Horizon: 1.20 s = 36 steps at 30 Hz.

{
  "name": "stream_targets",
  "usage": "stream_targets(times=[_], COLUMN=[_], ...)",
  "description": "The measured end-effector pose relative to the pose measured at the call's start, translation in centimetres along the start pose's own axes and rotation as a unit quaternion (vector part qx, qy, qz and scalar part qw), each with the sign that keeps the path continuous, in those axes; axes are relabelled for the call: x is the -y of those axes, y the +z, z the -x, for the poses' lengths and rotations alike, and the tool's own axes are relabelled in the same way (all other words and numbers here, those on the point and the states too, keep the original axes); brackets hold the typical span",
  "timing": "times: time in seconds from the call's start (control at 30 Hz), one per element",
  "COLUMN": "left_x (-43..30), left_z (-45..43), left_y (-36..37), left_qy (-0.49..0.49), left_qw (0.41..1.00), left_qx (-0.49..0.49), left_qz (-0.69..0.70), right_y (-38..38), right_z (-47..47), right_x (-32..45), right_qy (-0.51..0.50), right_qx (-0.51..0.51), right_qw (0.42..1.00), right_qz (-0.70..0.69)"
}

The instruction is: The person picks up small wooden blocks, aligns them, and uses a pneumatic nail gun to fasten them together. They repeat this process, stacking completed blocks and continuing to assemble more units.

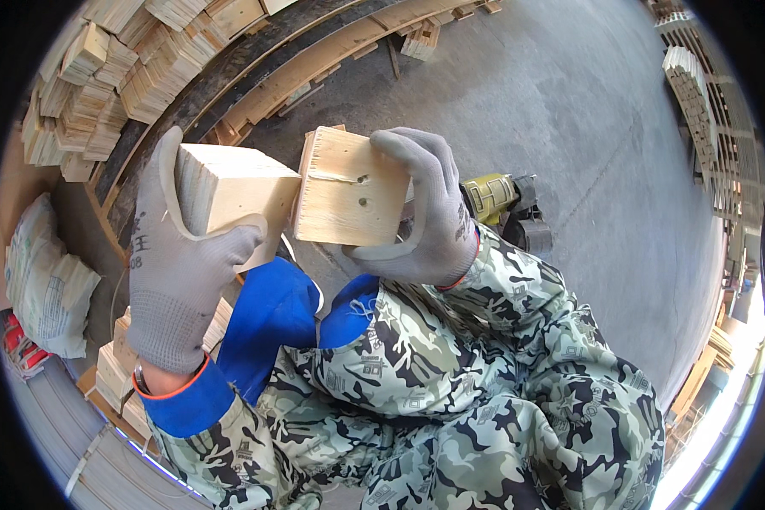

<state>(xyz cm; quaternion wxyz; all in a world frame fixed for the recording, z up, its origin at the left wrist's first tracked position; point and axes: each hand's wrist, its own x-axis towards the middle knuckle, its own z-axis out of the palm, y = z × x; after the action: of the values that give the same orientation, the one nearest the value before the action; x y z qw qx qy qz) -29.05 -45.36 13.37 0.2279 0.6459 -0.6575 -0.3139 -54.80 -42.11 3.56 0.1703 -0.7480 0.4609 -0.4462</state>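
My left hand (172, 274), in a grey work glove, grips a stack of square plywood pieces (248, 197); its layered edges face left. A plywood square (341, 207) with two dark holes and a split in its face is tilted in my right hand (440, 204), also gloved. Thumb and fingers hold its right side and lower edge. The two loads come very close at their facing edges; whether they touch, I cannot tell. How many pieces lie behind the front square is hidden. Both hands are raised above my lap.
Wooden block stacks (166, 64) rise at upper left beside a long plank (331, 57). A yellow-green tool (491, 194), partly hidden, lies beyond my right wrist. At left are a white sack (48, 287) and more wooden pieces (118, 370). Bundled wood strips (692, 95) line the right.
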Motion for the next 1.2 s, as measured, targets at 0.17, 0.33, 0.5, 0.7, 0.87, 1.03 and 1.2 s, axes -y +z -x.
stream_targets(times=[0.17, 0.33, 0.5, 0.7, 0.87, 1.03, 1.2], left_x=[-0.1, -2.1, -1.4, -0.1, 2.5, 6.8, 16.5], left_z=[0.2, 0.2, 0.3, 0.1, -1.3, -5.4, -6.3], left_y=[-0.2, 0.3, 0.0, -0.5, -0.8, 2.7, 10.9], left_qy=[-0.006, -0.070, -0.050, -0.021, 0.063, 0.225, 0.195], left_qw=[1.000, 0.995, 0.996, 1.000, 0.997, 0.955, 0.964], left_qx=[-0.006, 0.007, 0.007, -0.004, -0.007, 0.043, 0.157], left_qz=[-0.006, 0.067, 0.076, 0.014, -0.040, -0.190, -0.084], right_y=[0.5, -0.2, 0.4, 0.2, 0.6, 1.3, 3.5], right_z=[0.0, 1.1, 1.7, 1.3, 1.6, 3.8, 6.6], right_x=[-0.8, -2.1, -2.6, -2.1, -3.1, -10.1, -16.1], right_qy=[0.006, 0.296, 0.182, 0.056, 0.213, 0.469, 0.326], right_qx=[0.007, 0.071, 0.035, 0.014, 0.037, -0.011, 0.101], right_qw=[0.999, 0.889, 0.965, 0.996, 0.953, 0.852, 0.919], right_qz=[-0.047, -0.342, -0.188, -0.072, -0.211, -0.230, 0.199])
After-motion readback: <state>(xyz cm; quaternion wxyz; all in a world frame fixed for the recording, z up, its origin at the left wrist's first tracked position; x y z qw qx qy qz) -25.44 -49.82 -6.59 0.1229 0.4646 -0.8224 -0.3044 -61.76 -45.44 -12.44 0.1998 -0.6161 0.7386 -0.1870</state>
